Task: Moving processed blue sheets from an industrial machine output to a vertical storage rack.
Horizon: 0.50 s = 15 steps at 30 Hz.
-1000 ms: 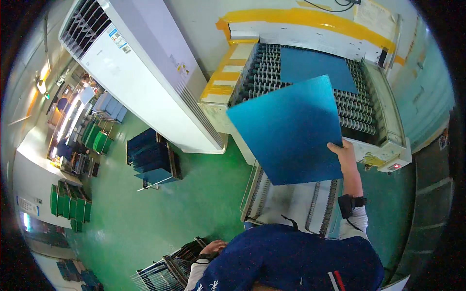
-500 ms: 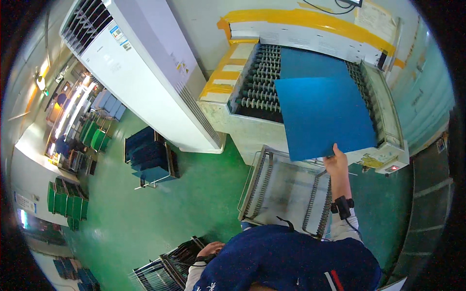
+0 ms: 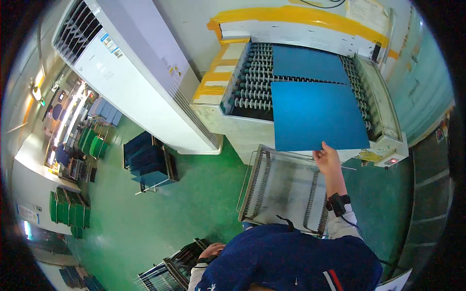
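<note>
My right hand [image 3: 327, 159] pinches the near edge of a flat blue sheet [image 3: 318, 115], thumb on top and the other fingers mostly hidden. That sheet lies over the front of a roller conveyor machine [image 3: 252, 103], nearly square to it. Farther in, a second blue sheet [image 3: 308, 63] rests on the rollers, with a narrow strip of rollers showing between the two. At the lower left, my left hand [image 3: 213, 249] is beside a slotted wire rack [image 3: 170, 269] holding dark sheets; its fingers cannot be made out clearly.
A metal rack with toothed sides [image 3: 284, 194] stands between me and the machine. A tall white air conditioner [image 3: 145, 82] is left of the machine. On the green floor sits a rack of blue sheets [image 3: 150, 162]. Green racks [image 3: 70, 208] line the far left.
The near blue sheet has turned straighter and settled lower onto the rollers, uncovering a gap before the far sheet. My right hand moved slightly left with it. The far sheet shows more fully.
</note>
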Motion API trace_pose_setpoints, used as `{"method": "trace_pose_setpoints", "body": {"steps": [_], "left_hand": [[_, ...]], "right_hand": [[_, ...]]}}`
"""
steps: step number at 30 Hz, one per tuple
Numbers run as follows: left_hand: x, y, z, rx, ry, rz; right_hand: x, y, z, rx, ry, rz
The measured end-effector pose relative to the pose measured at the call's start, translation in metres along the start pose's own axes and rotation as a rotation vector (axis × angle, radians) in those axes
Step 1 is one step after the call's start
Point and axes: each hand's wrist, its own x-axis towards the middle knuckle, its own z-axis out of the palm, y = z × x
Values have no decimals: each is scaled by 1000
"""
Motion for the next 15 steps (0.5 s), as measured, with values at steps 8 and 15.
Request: {"method": "trace_pose_setpoints", "body": {"steps": [8, 15], "left_hand": [[4, -13, 0, -21, 6, -7], [-11, 5, 4, 23, -7, 69]], "right_hand": [[1, 14, 14, -309, -91, 112], [12, 16, 15, -298, -87, 75]]}}
